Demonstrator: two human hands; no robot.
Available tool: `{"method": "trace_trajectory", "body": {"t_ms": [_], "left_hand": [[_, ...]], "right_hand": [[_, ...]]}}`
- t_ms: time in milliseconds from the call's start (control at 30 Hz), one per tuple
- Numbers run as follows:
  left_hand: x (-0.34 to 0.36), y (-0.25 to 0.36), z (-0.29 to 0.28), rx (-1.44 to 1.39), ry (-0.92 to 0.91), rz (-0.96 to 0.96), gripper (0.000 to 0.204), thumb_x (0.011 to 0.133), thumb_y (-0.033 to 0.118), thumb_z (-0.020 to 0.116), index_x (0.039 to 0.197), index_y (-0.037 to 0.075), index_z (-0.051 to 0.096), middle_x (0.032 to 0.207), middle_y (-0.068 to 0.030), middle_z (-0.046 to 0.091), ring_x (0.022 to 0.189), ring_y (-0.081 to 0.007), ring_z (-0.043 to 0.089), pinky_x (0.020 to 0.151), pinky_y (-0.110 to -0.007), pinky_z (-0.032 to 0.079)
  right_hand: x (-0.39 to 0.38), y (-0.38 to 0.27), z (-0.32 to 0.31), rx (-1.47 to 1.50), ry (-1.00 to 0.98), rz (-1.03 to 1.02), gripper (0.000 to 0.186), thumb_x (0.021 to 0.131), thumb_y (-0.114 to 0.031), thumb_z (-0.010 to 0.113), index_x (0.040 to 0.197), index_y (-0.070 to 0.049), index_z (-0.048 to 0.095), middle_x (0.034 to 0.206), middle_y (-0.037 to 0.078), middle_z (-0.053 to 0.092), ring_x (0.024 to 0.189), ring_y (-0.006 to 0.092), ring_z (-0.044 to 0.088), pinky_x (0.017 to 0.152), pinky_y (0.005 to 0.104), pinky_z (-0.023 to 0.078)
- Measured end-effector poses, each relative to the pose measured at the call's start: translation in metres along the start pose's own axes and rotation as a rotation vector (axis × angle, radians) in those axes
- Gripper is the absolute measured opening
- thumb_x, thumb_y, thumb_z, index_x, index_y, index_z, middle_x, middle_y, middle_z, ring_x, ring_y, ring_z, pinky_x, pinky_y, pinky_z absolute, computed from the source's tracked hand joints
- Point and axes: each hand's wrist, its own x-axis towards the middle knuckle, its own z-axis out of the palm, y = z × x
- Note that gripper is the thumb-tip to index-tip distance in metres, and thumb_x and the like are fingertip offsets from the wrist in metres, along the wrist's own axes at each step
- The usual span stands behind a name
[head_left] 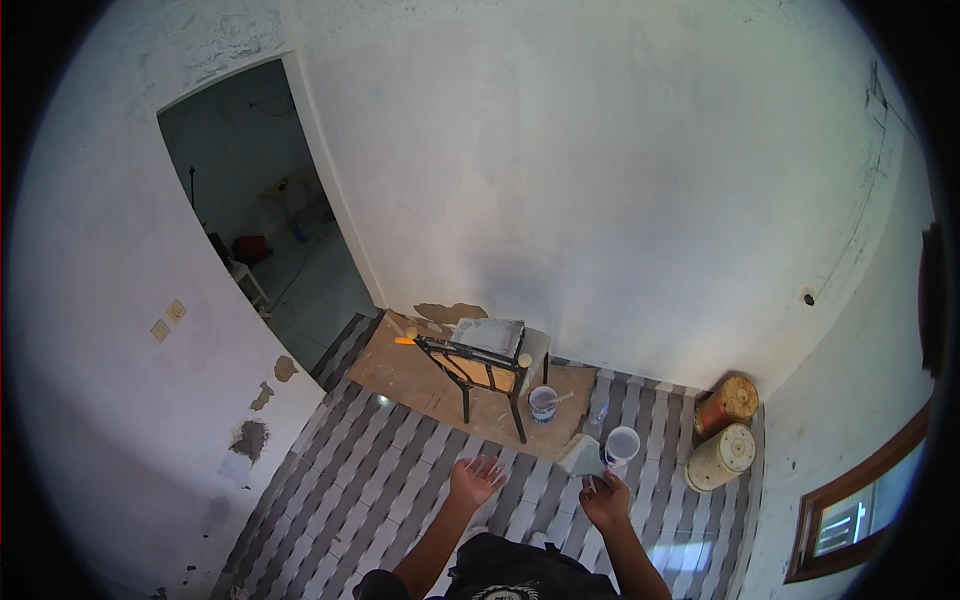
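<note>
My left hand [478, 482] is open, fingers spread and palm turned up, above the striped tiles with nothing in it. My right hand [606, 500] is closed on what looks like a wide scraper [582, 455] with a pale, smeared blade and dark grip. Just beyond it stands a white bucket [622, 444]. Farther forward, a black metal-framed chair [478, 372] carries a grey-smeared flat tray or board [485, 333] and an orange-handled item [405, 341]. A small bucket [543, 410] with a stick in it and a plastic bottle [601, 413] are beside the chair.
A brown sheet [380, 360] lies under the chair along the patched wall [600, 200]. An open doorway [250, 180] is at left. Two cylindrical containers [720, 460] stand at the right corner, near a wood-framed window [840, 515].
</note>
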Motion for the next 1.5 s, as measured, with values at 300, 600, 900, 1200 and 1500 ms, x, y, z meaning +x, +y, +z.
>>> {"method": "trace_trajectory", "body": {"t_ms": [300, 600, 900, 1200, 1500], "left_hand": [[-0.036, 0.036, -0.027, 0.034, -0.171, -0.128, 0.028, 0.088, 0.025, 0.048, 0.109, 0.008, 0.051, 0.125, -0.0178, 0.054, 0.122, -0.0406, 0.048, 0.102, -0.061, 0.034], [-0.068, 0.154, -0.174, 0.005, -0.01, -0.015, 0.029, 0.091, 0.03, 0.045, 0.109, 0.008, 0.049, 0.123, -0.0178, 0.055, 0.121, -0.0406, 0.05, 0.099, -0.062, 0.036], [-0.069, 0.269, -0.26, -0.2, -0.044, 0.021, 0.029, 0.09, 0.029, 0.042, 0.108, 0.009, 0.053, 0.121, -0.0151, 0.058, 0.118, -0.0374, 0.053, 0.096, -0.06, 0.039], [-0.033, 0.296, -0.187, -0.129, -0.021, -0.04, 0.03, 0.092, 0.03, 0.043, 0.11, 0.008, 0.053, 0.122, -0.0143, 0.059, 0.121, -0.0367, 0.053, 0.1, -0.058, 0.038], [0.076, 0.363, -0.127, -0.169, 0.042, -0.008, 0.03, 0.092, 0.03, 0.045, 0.11, 0.007, 0.056, 0.127, -0.0154, 0.059, 0.124, -0.0363, 0.051, 0.103, -0.058, 0.037]], "right_hand": [[-0.038, 0.094, -0.019, 0.079, 0.072, -0.013, 0.015, 0.089, -0.025, 0.054, 0.1, -0.015, 0.06, 0.095, 0.002, 0.067, 0.088, 0.0226, 0.057, 0.07, 0.0351, 0.044], [-0.047, 0.247, 0.005, 0.025, 0.079, 0.124, 0.018, 0.088, -0.024, 0.054, 0.101, -0.013, 0.06, 0.098, 0.004, 0.067, 0.092, 0.0258, 0.059, 0.07, 0.0377, 0.044], [-0.042, 0.354, 0.02, 0.071, 0.114, 0.25, 0.021, 0.092, -0.023, 0.05, 0.107, -0.009, 0.056, 0.102, 0.01, 0.063, 0.093, 0.027, 0.059, 0.076, 0.0401, 0.046], [-0.006, 0.314, 0.082, 0.055, 0.163, -0.014, 0.018, 0.093, -0.022, 0.052, 0.104, -0.008, 0.058, 0.101, 0.009, 0.064, 0.093, 0.0264, 0.059, 0.075, 0.0375, 0.048], [0.131, 0.22, 0.167, -0.006, 0.071, -0.312, 0.025, 0.095, -0.017, 0.051, 0.109, 0.002, 0.058, 0.101, 0.015, 0.067, 0.091, 0.0254, 0.064, 0.081, 0.0362, 0.053]]}}
